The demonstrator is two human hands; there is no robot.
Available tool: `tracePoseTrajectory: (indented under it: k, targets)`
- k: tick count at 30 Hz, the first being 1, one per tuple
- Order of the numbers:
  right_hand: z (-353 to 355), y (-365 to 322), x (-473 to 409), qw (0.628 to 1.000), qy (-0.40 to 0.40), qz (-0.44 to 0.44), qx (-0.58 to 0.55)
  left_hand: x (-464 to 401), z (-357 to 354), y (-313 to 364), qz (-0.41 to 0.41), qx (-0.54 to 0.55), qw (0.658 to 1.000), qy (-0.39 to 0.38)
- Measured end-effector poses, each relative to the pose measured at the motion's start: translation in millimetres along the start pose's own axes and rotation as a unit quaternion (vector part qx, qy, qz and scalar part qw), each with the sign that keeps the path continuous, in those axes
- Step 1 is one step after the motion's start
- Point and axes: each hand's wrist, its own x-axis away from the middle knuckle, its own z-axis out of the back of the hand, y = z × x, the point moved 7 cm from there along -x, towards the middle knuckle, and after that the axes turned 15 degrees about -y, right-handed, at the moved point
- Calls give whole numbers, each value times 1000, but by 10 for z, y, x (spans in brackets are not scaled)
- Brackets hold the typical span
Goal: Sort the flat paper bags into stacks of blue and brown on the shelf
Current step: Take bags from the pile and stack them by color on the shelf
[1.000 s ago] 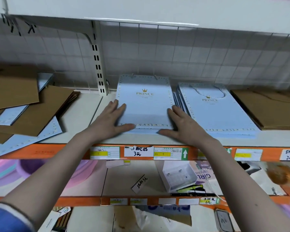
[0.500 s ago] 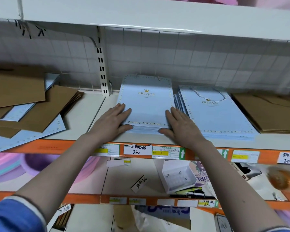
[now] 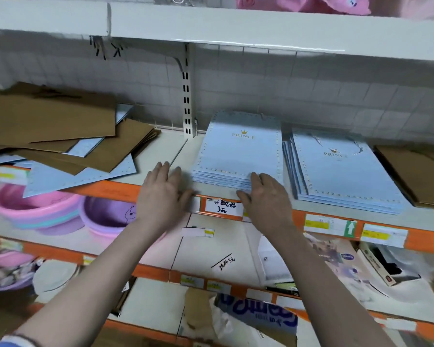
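The white shelf board with an orange front rail (image 3: 161,156) is carrying all the flat paper bags. At its middle, a squared stack of light blue flat paper bags printed with a gold crown and "PRINCE" (image 3: 238,149) is lying with its near edge close to the rail. Just beside it on the right, a second stack of the same light blue bags (image 3: 341,174) is lying, its top bag showing a white cord handle. Further right, a stack of plain brown flat paper bags (image 3: 416,171) is running out of view.

The right hand (image 3: 266,196) is lying with fingers extended and relaxed, its fingertips touching the near right corner of the middle blue stack; it is grasping nothing. The left hand (image 3: 163,194) is hovering, fingers straight and spread, over the bare board just left of that stack, apart from it and holding nothing.

At the left end of the board, an unsorted heap of brown and light blue flat bags (image 3: 68,144) is lying overlapped at mixed angles, one blue bag overhanging the rail.

A handwritten white price label (image 3: 222,206) is sitting on the rail between the two hands. On the shelf below, pink and purple plastic basins (image 3: 60,214) are sitting at the left.
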Motion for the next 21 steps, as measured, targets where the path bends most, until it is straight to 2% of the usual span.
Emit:
tracePoseTrajectory:
  k: [5, 14, 21]
  targets:
    - [-56, -395, 15, 999, -9, -3, -33, 303, 190, -456, 71, -41, 997, 12]
    - [-77, -1237, -340, 997, -27, 49, -62, 538, 613, -1317, 167, -11, 982, 82]
    - [-173, -2278, -923, 992, -45, 87, -81, 575, 951, -2434, 230, -9, 967, 109]
